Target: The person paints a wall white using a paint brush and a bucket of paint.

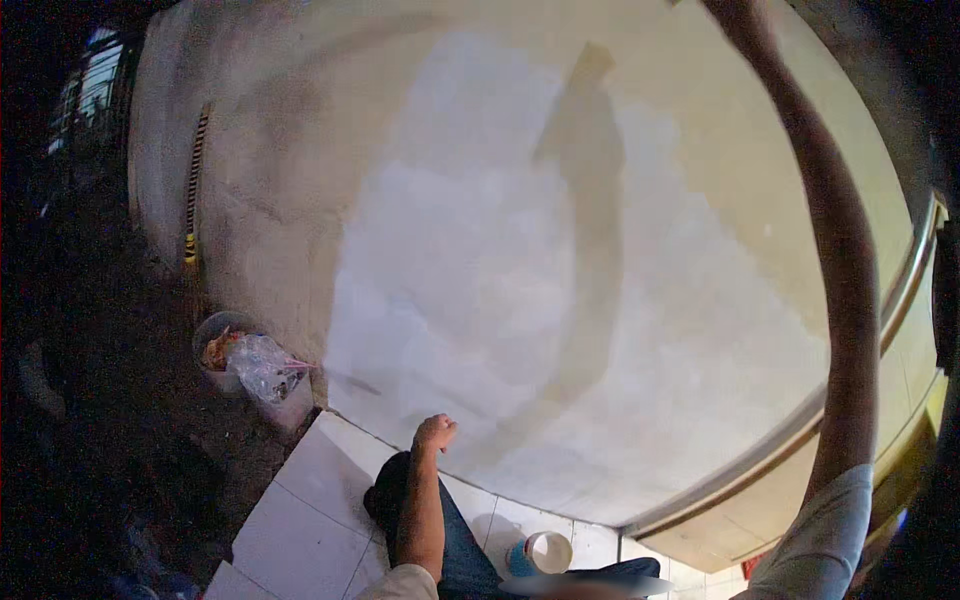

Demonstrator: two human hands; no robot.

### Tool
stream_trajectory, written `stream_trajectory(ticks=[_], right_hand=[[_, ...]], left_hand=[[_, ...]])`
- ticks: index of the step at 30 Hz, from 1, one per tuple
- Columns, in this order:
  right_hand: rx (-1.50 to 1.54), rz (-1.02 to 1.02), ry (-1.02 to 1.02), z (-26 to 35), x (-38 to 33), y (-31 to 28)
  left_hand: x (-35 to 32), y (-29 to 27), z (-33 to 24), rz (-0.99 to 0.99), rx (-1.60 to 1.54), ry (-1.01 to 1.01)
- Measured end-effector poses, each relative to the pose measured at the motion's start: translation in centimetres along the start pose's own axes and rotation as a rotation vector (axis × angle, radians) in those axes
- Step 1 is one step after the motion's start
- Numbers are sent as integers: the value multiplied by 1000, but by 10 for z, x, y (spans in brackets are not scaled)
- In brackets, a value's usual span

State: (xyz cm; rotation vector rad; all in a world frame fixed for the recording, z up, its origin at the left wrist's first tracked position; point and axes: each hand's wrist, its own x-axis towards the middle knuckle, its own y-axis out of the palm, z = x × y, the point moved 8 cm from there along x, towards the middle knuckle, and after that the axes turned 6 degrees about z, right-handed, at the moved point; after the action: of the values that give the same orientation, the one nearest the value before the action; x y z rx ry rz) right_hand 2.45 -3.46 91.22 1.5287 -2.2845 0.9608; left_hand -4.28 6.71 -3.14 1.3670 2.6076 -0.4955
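Note:
My left hand (436, 433) is curled into a fist above my bent left knee, close to the foot of the wall. Whether anything sits inside its fingers I cannot make out. My right arm (838, 210) stretches far up along the right side, and its hand lies beyond the top edge. Before me the wall (480, 230) carries a large white coated patch over a beige surface. A darker shadow falls across that patch. A round white and blue bucket (548, 552) stands on the tiles by my legs.
At left, a bin (222, 330) with rubbish and a clear plastic bag (265, 366) stands on dark ground. A black-and-yellow striped pole (194, 190) leans on the wall. White floor tiles (300, 500) lie below. A long ledge (740, 475) runs along the right.

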Motion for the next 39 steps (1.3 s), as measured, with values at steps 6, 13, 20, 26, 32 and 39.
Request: stream_trajectory(ticks=[6,13,20,26,32,39], right_hand=[[57,881,330,98,-250,72],[424,1139,441,339,-573,6],[383,639,1800,444,-834,-67],[348,435,2133,476,-962,-113],[482,216,2134,419,-975,-55],[612,694,2211,479,-1067,-37]], left_hand=[[-4,37,-22,41,312,111],[-53,163,-38,582,326,199],[-85,231,54,924,350,-164],[-117,313,126,760,214,-363],[-204,321,261,1219,537,-708],[-314,423,142,974,121,-1340]])
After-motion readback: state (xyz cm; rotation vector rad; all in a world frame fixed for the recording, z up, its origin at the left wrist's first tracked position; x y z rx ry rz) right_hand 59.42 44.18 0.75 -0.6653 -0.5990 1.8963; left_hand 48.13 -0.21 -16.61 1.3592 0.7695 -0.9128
